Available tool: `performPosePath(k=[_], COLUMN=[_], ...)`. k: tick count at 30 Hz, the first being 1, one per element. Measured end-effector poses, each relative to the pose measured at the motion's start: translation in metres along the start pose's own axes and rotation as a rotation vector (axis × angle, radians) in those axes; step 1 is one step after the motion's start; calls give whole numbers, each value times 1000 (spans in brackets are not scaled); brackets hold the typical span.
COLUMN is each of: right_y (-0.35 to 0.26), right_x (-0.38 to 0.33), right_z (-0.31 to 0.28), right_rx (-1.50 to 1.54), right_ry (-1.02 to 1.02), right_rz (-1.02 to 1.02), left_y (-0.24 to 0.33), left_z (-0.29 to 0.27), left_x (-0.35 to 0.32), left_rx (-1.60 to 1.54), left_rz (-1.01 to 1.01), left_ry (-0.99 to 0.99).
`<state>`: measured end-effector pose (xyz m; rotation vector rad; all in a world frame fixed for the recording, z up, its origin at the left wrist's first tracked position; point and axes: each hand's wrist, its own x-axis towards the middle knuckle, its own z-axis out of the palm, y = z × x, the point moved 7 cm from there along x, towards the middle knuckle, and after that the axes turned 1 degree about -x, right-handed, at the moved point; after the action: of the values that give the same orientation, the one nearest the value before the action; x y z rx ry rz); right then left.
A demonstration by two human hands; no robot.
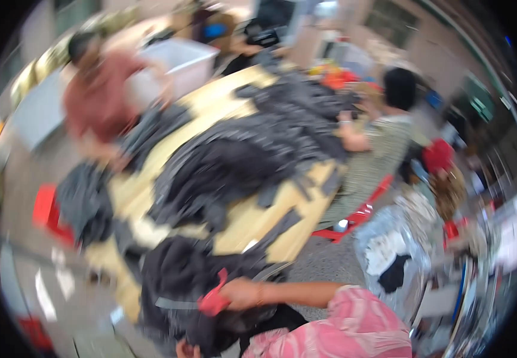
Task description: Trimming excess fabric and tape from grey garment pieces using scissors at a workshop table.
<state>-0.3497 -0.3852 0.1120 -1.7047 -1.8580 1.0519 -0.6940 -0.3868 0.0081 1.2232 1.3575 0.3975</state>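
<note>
My right hand [242, 295] is closed round the red handles of a pair of scissors [214, 300]. Their grey blade points left across a heap of dark grey cloth [172, 271] at the near end of the table. Of my left hand [188, 350], only blurred fingers show at the lower edge, against the lower part of that heap. Whether they grip the cloth I cannot make out. A pink patterned sleeve covers my right upper arm.
A pale wooden table [249, 218] bears a large dark cloth pile [228, 155]. One person [100, 98] handles cloth at the left; another [384, 134] sits at the right. A white bin [190, 65], a red stool [46, 206] and a clear plastic bag [369, 230] stand around it.
</note>
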Motion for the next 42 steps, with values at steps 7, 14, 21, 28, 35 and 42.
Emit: performPosePath(k=[7,14,21,28,35,42], right_y=[-35,-40,-61,-84,-34,5], right_x=[26,48,13,32,23,-43], right_z=[68,97,30,-21,-53,-149], right_rx=[-114,929,640,348,252,-77], right_ry=[-40,33,132,195,41,203], right_rz=[-199,-374,-449,-496,-302,55], left_y=[-50,18,120,215,297,354], left_z=[41,8,-12,-24,-51,-74], left_x=[62,101,86,62,27,62], left_rx=[198,493,705,894,863,718], left_rz=[457,741,977,1188,1329,1187], left_ry=[-47,1,123,273,550,698])
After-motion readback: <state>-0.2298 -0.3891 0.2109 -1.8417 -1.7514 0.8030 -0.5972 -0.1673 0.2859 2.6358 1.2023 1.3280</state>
